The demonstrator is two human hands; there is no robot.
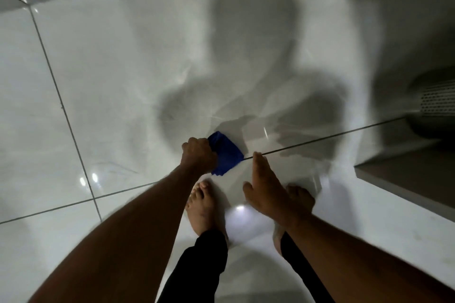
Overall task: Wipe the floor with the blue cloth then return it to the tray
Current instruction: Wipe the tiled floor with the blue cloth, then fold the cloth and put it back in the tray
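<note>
My left hand (198, 155) is closed around one end of the blue cloth (226, 154), which hangs down toward the glossy white tiled floor (118, 76) just ahead of my feet. My right hand (268, 187) is flat with fingers extended and together, palm down, held over my right foot and holding nothing. It is just right of the cloth and apart from it. No tray is visible.
My two bare feet (204, 206) stand on the tiles below the hands, with dark trouser legs. A grey perforated appliance (435, 103) sits at the right edge. A grey step or ledge (406, 174) runs along the right. A wall base runs across the top left.
</note>
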